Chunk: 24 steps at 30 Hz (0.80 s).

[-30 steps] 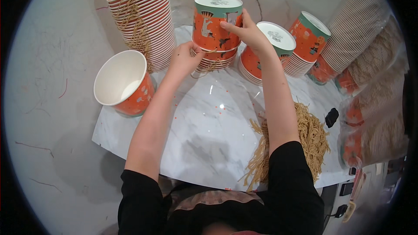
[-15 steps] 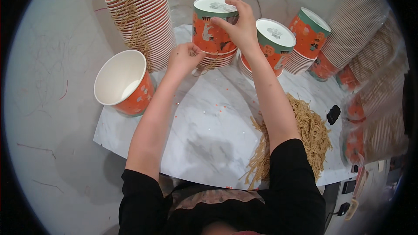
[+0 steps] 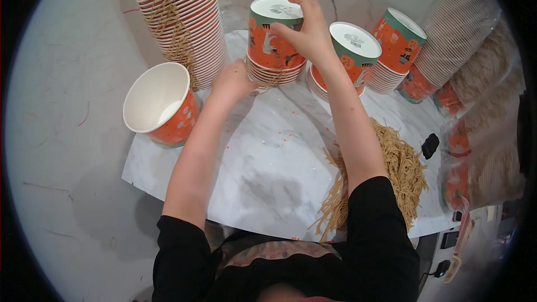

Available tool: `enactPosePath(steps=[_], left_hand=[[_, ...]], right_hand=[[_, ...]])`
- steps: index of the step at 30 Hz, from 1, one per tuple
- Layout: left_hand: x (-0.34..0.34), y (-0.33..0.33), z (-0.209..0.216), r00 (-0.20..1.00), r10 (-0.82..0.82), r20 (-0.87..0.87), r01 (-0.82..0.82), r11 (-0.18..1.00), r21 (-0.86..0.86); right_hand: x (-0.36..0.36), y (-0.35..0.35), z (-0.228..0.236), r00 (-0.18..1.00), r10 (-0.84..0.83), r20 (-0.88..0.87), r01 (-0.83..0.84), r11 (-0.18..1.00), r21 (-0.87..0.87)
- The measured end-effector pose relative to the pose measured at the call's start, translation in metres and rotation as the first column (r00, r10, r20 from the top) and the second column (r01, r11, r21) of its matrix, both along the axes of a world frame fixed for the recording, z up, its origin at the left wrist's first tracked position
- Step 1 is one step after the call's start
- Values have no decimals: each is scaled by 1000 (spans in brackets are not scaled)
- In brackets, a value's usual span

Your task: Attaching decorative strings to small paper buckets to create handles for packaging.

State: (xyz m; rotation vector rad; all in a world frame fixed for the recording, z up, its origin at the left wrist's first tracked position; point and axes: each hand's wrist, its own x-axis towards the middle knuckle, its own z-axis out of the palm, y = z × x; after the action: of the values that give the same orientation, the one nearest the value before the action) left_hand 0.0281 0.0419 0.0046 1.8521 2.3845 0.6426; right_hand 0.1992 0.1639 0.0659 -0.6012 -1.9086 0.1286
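An orange and green paper cup point(image 3: 272, 36) sits upside down, its white bottom facing up, on top of a short stack of nested cups point(image 3: 277, 72) near the far edge of a white marble tabletop point(image 3: 268, 162). The right hand point(image 3: 305, 36) is clamped on this top cup, fingers curled over its far rim and thumb against its near side. The left hand point(image 3: 234, 78) rests against the base of the same short stack, fingers wrapped around the lowest rims; how firmly it grips cannot be told.

Just right of this stack stand two more inverted stacks point(image 3: 349, 56), one behind the other toward the right. To the left, a tall leaning stack of the same cups point(image 3: 182, 22) is bound with straw-coloured twine. Nearer the person on the left, a single cup stands open side up point(image 3: 159, 103), showing its white inside. A heap of loose straw-coloured strands point(image 3: 394, 173) lies on the tabletop by the right forearm, with a small black object point(image 3: 429, 145) beside it. Sleeves of packed cups in clear plastic point(image 3: 475, 72) line the right side
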Motion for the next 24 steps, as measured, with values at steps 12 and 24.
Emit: enactPosePath(steps=[12,24], left_hand=[[29,-92,119,974,-142,177,100,968,230],[93,-234,150,71,-933,-352,961,-32,276]], right_hand=[[60,-122,108,954,279,-111,-260,952,160],[266,-131,0,438,100,893,518,784,-342]])
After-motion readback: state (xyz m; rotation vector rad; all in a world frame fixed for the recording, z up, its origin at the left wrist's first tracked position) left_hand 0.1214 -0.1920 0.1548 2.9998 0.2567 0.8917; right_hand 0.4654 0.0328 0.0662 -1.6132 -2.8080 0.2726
